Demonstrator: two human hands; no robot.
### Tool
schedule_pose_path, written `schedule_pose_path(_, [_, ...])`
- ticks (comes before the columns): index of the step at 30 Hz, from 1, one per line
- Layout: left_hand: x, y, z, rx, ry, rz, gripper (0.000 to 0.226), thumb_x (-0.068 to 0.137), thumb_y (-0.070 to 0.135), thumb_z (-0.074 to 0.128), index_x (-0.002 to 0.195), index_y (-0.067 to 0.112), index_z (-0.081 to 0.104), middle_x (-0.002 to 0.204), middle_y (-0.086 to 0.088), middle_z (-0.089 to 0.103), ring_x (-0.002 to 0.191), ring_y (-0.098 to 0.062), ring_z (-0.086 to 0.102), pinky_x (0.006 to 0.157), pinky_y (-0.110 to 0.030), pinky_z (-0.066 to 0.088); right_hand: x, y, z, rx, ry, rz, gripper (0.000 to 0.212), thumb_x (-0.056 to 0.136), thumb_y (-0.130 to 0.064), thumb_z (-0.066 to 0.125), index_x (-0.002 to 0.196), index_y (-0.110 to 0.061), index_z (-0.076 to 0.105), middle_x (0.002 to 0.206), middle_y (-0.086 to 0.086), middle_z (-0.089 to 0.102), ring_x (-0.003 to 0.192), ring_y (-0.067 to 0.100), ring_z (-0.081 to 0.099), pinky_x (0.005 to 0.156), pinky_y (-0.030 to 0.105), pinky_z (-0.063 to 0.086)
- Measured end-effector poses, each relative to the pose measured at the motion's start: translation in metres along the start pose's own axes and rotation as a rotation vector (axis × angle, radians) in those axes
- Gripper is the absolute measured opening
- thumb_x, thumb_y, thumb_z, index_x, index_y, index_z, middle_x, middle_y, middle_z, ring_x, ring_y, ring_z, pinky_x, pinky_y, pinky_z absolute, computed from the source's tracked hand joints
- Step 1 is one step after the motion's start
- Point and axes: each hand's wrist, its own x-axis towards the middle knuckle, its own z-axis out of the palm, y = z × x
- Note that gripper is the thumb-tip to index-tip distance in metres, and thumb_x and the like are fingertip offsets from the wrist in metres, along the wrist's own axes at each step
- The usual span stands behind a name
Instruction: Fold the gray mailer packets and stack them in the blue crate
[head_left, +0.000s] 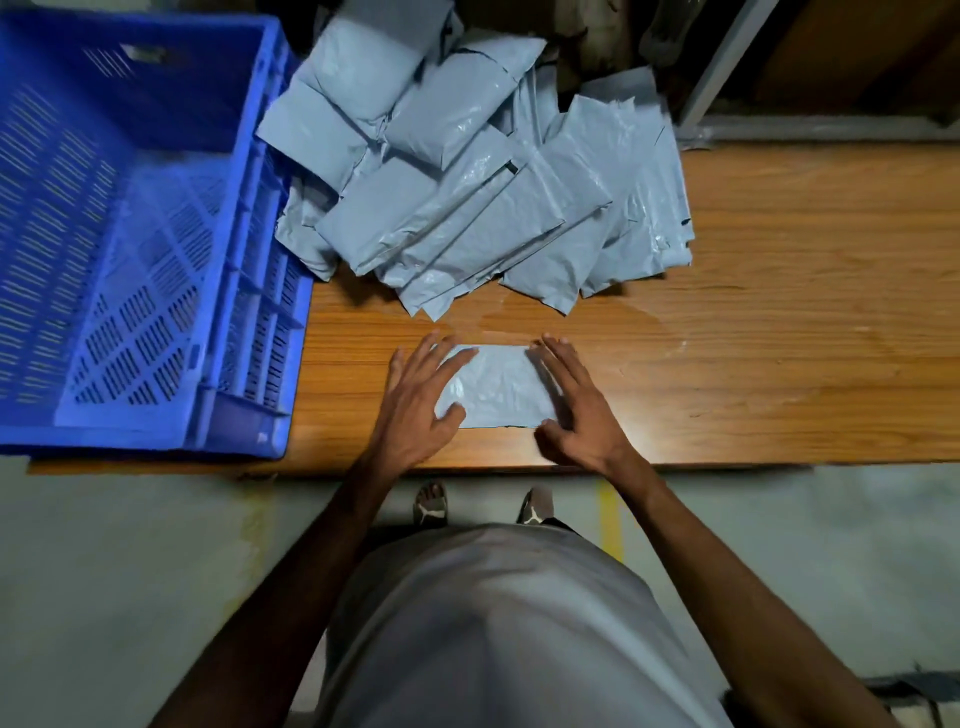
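Note:
A small gray mailer packet (496, 387) lies flat on the wooden table (779, 338) near its front edge. My left hand (421, 400) rests on the packet's left side, fingers spread. My right hand (579, 405) presses its right side, fingers spread and pointing away from me. Neither hand grips it. A loose pile of gray mailer packets (467, 171) lies behind, several overlapping. The blue crate (249, 312) stands at the left, and the part of its slotted floor that shows holds nothing.
The table's front edge runs just below my hands. A metal frame post (722, 62) leans at the back right. The right half of the table is bare wood. My feet stand on the floor under the table edge.

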Motion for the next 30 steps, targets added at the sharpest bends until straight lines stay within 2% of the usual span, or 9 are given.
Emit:
schedule_pose_path(6, [-0.021,-0.004,-0.004,0.087,-0.07,-0.009,0.091,0.073,0.038,0.068,0.158,0.03,0.039,0.169,-0.005,0.026,0.156,-0.024,0.023,0.129,-0.042,0.009,-0.014,-0.003,-0.004,-0.008,0.056,0.041,0.072,0.089,-0.034,0.05,0.158,-0.016,0.042,0.164,0.007,0.04,0.152,0.025,0.035,0.123,0.052,0.033])
schedule_pose_path(11, [-0.019,0.013,-0.011,-0.144,0.097,-0.008,0.052,0.085,0.033,0.064,0.137,0.024,0.064,0.144,0.003,0.058,0.139,-0.017,0.047,0.112,-0.041,0.044,-0.012,-0.012,-0.008,0.102,0.088,0.07,0.058,0.101,-0.038,0.051,0.157,-0.029,0.042,0.147,0.002,0.06,0.135,0.019,0.058,0.109,0.05,0.051])
schedule_pose_path(15, [-0.012,0.025,-0.016,-0.361,0.184,-0.08,0.041,0.099,0.045,0.056,0.132,0.024,0.068,0.134,0.009,0.066,0.129,-0.009,0.056,0.106,-0.041,0.048,0.005,-0.033,-0.019,0.179,0.305,0.163,0.041,0.106,-0.041,0.048,0.143,-0.024,0.056,0.099,-0.004,0.072,0.078,0.002,0.067,0.066,0.018,0.049])
schedule_pose_path(17, [-0.006,0.03,-0.016,-0.36,0.245,-0.141,0.043,0.098,0.045,0.062,0.137,0.026,0.064,0.136,0.011,0.065,0.125,-0.008,0.06,0.1,-0.038,0.053,0.017,-0.036,-0.018,0.161,0.415,0.214,0.046,0.108,-0.049,0.04,0.137,-0.02,0.059,0.083,-0.001,0.067,0.066,0.004,0.06,0.055,0.02,0.038])
schedule_pose_path(20, [0.006,0.033,-0.01,-0.199,0.276,-0.274,0.056,0.095,0.034,0.071,0.147,0.03,0.052,0.143,0.008,0.061,0.125,-0.015,0.059,0.097,-0.034,0.053,0.033,-0.03,-0.011,0.092,0.436,0.345,0.066,0.104,-0.068,0.029,0.144,-0.019,0.05,0.103,0.009,0.07,0.088,0.016,0.066,0.07,0.029,0.042])
schedule_pose_path(22, [0.013,0.029,-0.006,-0.009,0.208,-0.308,0.065,0.093,0.034,0.068,0.153,0.027,0.042,0.14,0.0,0.061,0.124,-0.024,0.055,0.091,-0.039,0.053,0.037,-0.022,-0.003,0.008,0.404,0.371,0.068,0.106,-0.063,0.036,0.154,-0.016,0.038,0.14,0.011,0.055,0.12,0.026,0.06,0.092,0.034,0.046])
schedule_pose_path(25, [0.017,0.028,0.0,0.215,0.193,-0.235,0.064,0.095,0.038,0.057,0.152,0.012,0.043,0.136,-0.013,0.058,0.124,-0.03,0.047,0.09,-0.047,0.053,0.03,-0.019,0.005,-0.182,0.387,0.256,0.063,0.108,-0.051,0.042,0.161,-0.018,0.033,0.161,0.01,0.034,0.144,0.028,0.04,0.111,0.043,0.036])
schedule_pose_path(27, [0.018,0.03,0.005,0.259,0.228,-0.174,0.058,0.099,0.036,0.05,0.151,0.011,0.046,0.148,-0.014,0.051,0.136,-0.031,0.041,0.103,-0.053,0.05,0.026,-0.017,0.009,-0.338,0.281,0.171,0.059,0.11,-0.048,0.036,0.163,-0.023,0.031,0.169,0.005,0.026,0.155,0.024,0.026,0.117,0.047,0.03])
schedule_pose_path(30, [0.018,0.033,0.021,0.299,0.193,-0.086,0.057,0.108,0.037,0.043,0.161,0.018,0.035,0.172,-0.01,0.02,0.159,-0.028,0.012,0.128,-0.048,0.019,0.021,-0.011,0.013,-0.463,0.112,0.074,0.059,0.112,-0.047,0.029,0.167,-0.028,0.022,0.175,-0.004,0.014,0.162,0.016,0.006,0.123,0.05,0.022])
